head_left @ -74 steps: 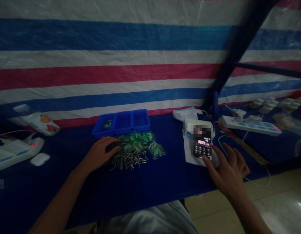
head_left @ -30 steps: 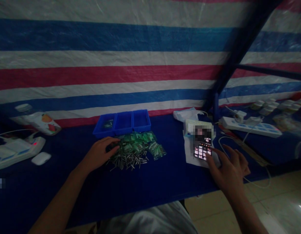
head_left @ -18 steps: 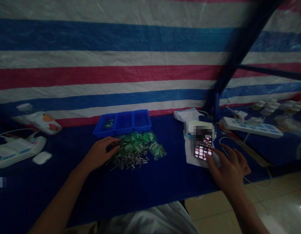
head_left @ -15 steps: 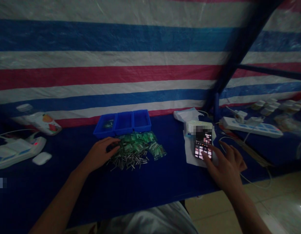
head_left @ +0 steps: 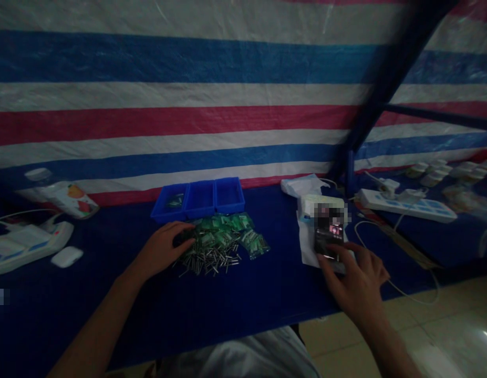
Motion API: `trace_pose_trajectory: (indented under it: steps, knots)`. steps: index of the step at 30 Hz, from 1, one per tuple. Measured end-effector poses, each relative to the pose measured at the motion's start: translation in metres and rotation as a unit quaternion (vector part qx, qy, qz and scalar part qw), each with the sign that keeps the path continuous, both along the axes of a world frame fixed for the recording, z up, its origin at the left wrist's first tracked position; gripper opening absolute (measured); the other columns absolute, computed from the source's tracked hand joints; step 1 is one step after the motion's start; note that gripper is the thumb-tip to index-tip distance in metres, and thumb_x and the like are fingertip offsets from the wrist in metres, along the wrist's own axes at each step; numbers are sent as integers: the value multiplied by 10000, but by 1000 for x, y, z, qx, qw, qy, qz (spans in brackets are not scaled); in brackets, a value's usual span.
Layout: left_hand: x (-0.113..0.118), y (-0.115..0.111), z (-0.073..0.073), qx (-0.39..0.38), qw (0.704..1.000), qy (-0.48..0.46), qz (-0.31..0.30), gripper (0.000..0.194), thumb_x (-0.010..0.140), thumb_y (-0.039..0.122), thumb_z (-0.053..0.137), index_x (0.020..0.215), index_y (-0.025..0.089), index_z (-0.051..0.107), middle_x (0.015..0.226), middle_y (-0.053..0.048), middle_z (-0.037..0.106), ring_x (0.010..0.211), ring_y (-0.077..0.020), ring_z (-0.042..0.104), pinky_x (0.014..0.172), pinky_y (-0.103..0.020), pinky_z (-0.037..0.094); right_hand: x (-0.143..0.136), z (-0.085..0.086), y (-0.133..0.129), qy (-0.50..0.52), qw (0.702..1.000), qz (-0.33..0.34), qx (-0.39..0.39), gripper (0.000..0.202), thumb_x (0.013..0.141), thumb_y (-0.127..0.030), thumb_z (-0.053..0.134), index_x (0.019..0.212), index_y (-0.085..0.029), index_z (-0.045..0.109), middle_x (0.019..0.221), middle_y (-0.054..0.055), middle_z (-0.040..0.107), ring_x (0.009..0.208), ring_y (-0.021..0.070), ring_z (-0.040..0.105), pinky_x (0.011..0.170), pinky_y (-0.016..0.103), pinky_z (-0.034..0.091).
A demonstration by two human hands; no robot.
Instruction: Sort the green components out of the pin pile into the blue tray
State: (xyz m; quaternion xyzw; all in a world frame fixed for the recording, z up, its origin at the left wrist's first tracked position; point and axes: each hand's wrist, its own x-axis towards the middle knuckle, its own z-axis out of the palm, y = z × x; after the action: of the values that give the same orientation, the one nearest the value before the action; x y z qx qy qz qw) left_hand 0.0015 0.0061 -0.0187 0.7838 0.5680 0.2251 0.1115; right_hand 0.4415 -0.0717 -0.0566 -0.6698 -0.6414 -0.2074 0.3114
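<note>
My left hand (head_left: 163, 248) rests at the left edge of a pile, thumb and fingers curved but apart, with nothing plainly held. The pile is made of small clear bags with green print (head_left: 217, 229) and loose metal pins (head_left: 211, 259), which look like screws or nails. A phone (head_left: 329, 242) with a lit screen leans against a tissue pack (head_left: 306, 206) on the right. Over its lower part is my right hand (head_left: 357, 281), a fingertip on the screen and the thumb near its bottom edge, the fingers apart.
Behind the pile stands a blue three-part tray (head_left: 199, 198), with a few small bags in its left compartment. Power strips (head_left: 408, 205) lie at both sides. A bottle (head_left: 72, 199) and a white case (head_left: 67, 256) are on the left. A cable (head_left: 414, 302) hangs over the table's right edge.
My right hand has shifted slightly left and down over the phone. The screen has gone from a bright grid to a mostly dark picture. My left hand stays put.
</note>
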Motion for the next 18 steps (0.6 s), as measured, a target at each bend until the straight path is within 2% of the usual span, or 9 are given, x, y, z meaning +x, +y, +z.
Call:
trace_pose_trajectory:
  steps: [5,8,13,18]
  knots:
    - [0,1,-1,-3,1000,16,0,453,931,559,552,1212,235,698,1256,-93,725,1185,-305,648,1084,-508,460,-7,-4,-9,12,998,65,-8,375,990,-504,468,979,-222,716,869,61,722,898,254,616,895,445,329]
    - [1,1,-1,2,1000,16,-5,446,940,552,541,1211,234,698,1245,-92,729,1178,-308,649,1077,-518,461,-6,-5,-9,12,997,62,-33,365,992,-490,471,1014,-219,714,785,38,718,839,237,617,890,443,312]
    - [1,1,-2,10,1000,8,-9,451,930,568,560,1202,235,698,1224,-86,734,1163,-297,653,1064,-487,477,-10,-4,-8,-20,995,-18,-95,479,982,-555,433,1265,-246,666,1037,101,703,973,296,573,881,466,314]
    - [1,1,-2,6,1000,14,-15,472,917,578,572,1209,229,696,1231,-86,731,1170,-298,649,1074,-487,474,-16,-2,-6,-22,986,-40,-160,547,977,-592,398,1384,-292,607,1120,123,634,1027,319,532,895,497,338]
